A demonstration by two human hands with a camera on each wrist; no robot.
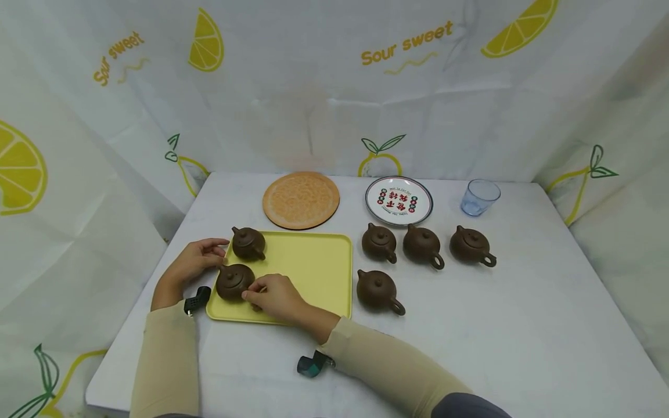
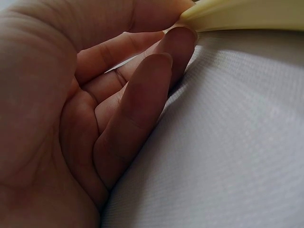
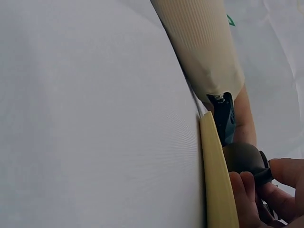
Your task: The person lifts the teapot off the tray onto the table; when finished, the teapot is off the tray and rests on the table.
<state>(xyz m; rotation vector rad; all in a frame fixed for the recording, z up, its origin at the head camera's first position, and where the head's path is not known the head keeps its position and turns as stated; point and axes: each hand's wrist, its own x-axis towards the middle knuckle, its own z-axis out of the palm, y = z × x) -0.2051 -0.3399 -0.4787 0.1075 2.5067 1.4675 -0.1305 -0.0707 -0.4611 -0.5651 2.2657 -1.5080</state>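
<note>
Beige sleeves (image 1: 164, 360) spanned the lower frame; above, on the worktop (image 1: 502, 342), lay the yellow tray (image 1: 308, 267), left of centre. The left hand (image 1: 190, 265) touched its rim, pinch uncertain; the right hand (image 1: 277, 297) had its grip pinched on the lower-left teapot (image 1: 232, 283). Placing seemed underway; next called for release.

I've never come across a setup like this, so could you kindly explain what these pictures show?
No machine here: a person works with two bare hands. The wide picture comes from a camera on the head; the close ones come from the left wrist camera and right wrist camera.

On the white table are a yellow tray with two teapots, four brown teapots to its right, a round orange mat, a plate and a glass.

The left hand holds the tray's rim; the right hand pinches the nearer tray teapot near its handle.
</note>
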